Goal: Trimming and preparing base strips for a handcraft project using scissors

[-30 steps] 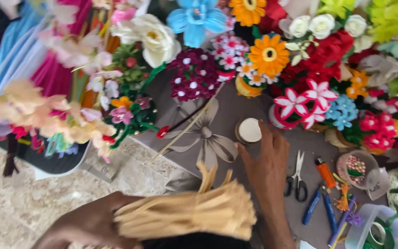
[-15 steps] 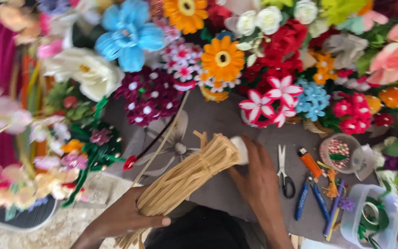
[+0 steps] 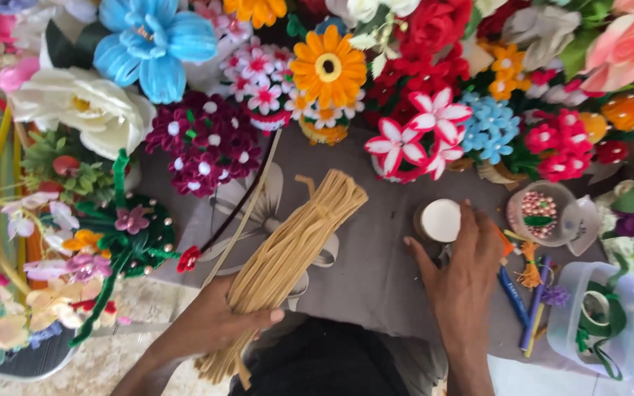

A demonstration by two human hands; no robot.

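Bare grey cloth on the desk point(image 3: 376, 271) lies open between the tan pipe-cleaner bundle point(image 3: 288, 257) and the small white round roll point(image 3: 440, 220). Craft flowers point(image 3: 405, 139) wall the far edge; coloured pens point(image 3: 515, 293) and a clear plastic tub point(image 3: 596, 323) crowd the right edge.

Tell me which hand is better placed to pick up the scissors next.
Probably the right hand: it is free and lies flat over the scissors beside the white roll. The left hand is closed around the tan bundle.

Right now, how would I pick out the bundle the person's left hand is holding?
Start at the grey cloth spread below the wall of colourful handmade flowers. On its left part lies a tan bundle of fuzzy stems, slanting up from the left hand. It is the only plain, flowerless sheaf there.
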